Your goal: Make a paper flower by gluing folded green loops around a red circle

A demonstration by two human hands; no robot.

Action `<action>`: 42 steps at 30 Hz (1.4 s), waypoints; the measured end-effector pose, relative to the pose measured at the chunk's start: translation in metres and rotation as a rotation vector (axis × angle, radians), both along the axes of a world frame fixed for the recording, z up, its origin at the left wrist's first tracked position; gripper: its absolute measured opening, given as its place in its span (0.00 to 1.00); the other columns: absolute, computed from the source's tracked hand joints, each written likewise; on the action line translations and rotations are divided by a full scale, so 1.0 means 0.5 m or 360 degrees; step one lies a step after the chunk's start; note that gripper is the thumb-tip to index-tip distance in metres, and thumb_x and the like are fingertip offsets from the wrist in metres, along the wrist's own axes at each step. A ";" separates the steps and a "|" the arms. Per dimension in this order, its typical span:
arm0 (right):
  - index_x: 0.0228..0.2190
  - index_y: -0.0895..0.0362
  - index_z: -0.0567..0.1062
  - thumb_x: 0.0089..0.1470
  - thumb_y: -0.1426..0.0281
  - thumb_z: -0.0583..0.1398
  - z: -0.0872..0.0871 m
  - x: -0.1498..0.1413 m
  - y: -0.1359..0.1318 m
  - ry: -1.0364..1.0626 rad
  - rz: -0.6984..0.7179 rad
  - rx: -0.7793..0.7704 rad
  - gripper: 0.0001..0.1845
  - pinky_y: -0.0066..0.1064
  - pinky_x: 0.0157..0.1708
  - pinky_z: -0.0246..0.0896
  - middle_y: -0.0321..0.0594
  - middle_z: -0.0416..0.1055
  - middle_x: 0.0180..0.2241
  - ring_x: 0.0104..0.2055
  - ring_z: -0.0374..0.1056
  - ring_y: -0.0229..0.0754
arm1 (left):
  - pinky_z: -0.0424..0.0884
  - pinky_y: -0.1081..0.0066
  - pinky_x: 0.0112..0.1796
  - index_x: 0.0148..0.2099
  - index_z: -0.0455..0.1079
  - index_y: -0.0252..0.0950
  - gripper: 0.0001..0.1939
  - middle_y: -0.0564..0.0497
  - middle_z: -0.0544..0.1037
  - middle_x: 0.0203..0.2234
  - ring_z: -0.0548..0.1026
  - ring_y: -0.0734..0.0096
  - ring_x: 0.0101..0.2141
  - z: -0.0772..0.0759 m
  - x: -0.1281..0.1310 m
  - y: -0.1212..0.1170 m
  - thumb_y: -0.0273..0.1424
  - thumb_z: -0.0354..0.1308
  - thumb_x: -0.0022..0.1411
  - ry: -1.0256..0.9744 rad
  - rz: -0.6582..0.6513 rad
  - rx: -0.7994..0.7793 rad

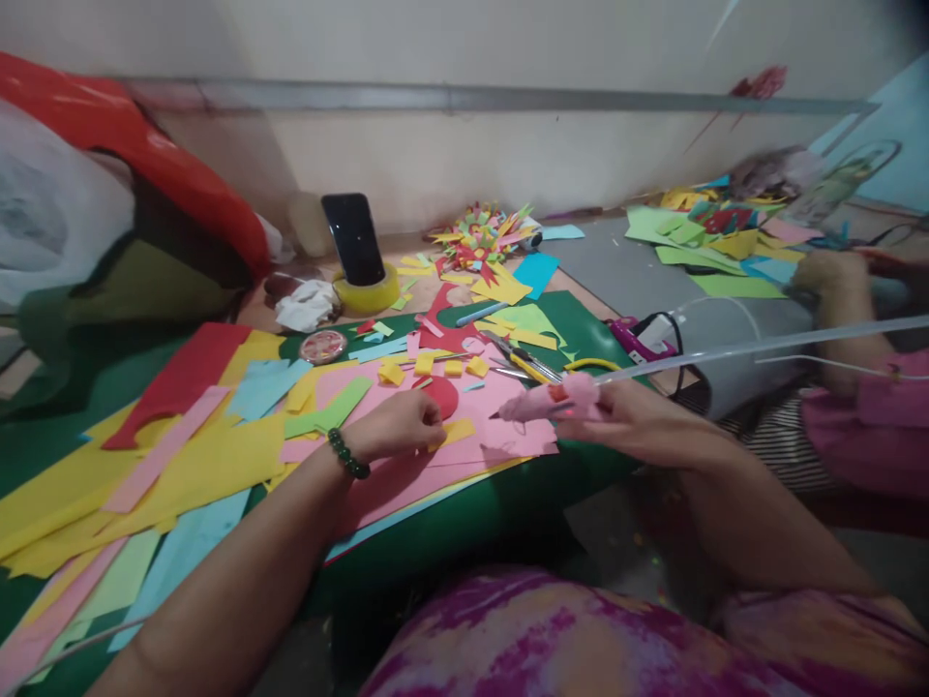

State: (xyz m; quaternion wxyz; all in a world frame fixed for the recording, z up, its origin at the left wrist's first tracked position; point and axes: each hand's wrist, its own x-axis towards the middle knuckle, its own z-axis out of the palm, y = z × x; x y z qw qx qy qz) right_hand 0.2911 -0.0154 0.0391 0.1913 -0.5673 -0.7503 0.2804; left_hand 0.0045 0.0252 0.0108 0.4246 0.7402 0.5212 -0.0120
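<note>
My right hand (624, 421) is wrapped round a pink hot glue gun (541, 402); its dark tip points left above the pink paper sheet (392, 494). A long clear glue stick (733, 350) runs out of the back of the gun to the right. My left hand (403, 421), with a green bead bracelet at the wrist, pinches the end of a short yellow paper strip (457, 433) on the pink sheet. Just beyond the fingers lies a red paper circle (438, 395). Small folded yellow paper pieces (453, 368) stand in a row behind it.
A utility knife (533, 366) and a blue pen (481, 314) lie behind the pink sheet. A phone (353, 237) leans on a yellow tape roll (369, 290). Coloured paper strips (218, 450) cover the left side. Another person's hand (831, 276) is at the far right.
</note>
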 end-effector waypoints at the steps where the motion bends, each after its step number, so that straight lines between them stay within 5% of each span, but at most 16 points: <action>1: 0.15 0.55 0.69 0.46 0.50 0.62 0.001 -0.016 -0.008 -0.0062 0.0136 -0.0100 0.23 0.27 0.15 0.43 0.33 0.59 0.15 0.17 0.53 0.34 | 0.59 0.73 0.21 0.20 0.67 0.36 0.07 0.53 0.73 0.16 0.69 0.71 0.21 0.000 -0.001 0.000 0.31 0.53 0.47 0.0008 0.0007 -0.0017; 5: 0.17 0.56 0.64 0.53 0.54 0.57 0.004 -0.055 -0.005 -0.0241 0.0345 -0.0154 0.22 0.26 0.18 0.42 0.31 0.54 0.16 0.19 0.50 0.33 | 0.58 0.73 0.20 0.19 0.67 0.36 0.08 0.52 0.73 0.16 0.68 0.71 0.20 0.000 -0.002 0.001 0.32 0.53 0.46 0.0009 -0.0010 -0.0037; 11: 0.17 0.55 0.60 0.54 0.50 0.56 -0.006 -0.070 0.012 -0.0464 0.0329 -0.0088 0.26 0.27 0.21 0.41 0.30 0.52 0.15 0.19 0.50 0.33 | 0.58 0.73 0.22 0.19 0.67 0.36 0.07 0.52 0.73 0.17 0.69 0.71 0.21 -0.001 0.001 0.000 0.31 0.52 0.45 0.0029 -0.0022 0.0013; 34: 0.23 0.58 0.72 0.59 0.54 0.56 0.010 -0.085 0.011 -0.0919 0.0459 -0.0074 0.22 0.29 0.23 0.40 0.38 0.66 0.20 0.21 0.56 0.36 | 0.58 0.73 0.23 0.19 0.67 0.36 0.07 0.54 0.71 0.15 0.68 0.72 0.20 0.000 0.003 -0.006 0.29 0.52 0.46 0.0053 -0.0034 0.0067; 42: 0.24 0.59 0.72 0.60 0.52 0.54 0.001 -0.091 0.021 -0.0971 0.0341 -0.0009 0.25 0.29 0.23 0.41 0.38 0.67 0.21 0.22 0.58 0.36 | 0.58 0.73 0.22 0.19 0.67 0.36 0.07 0.54 0.71 0.15 0.68 0.72 0.21 0.001 0.002 -0.007 0.28 0.52 0.47 0.0065 -0.0051 0.0077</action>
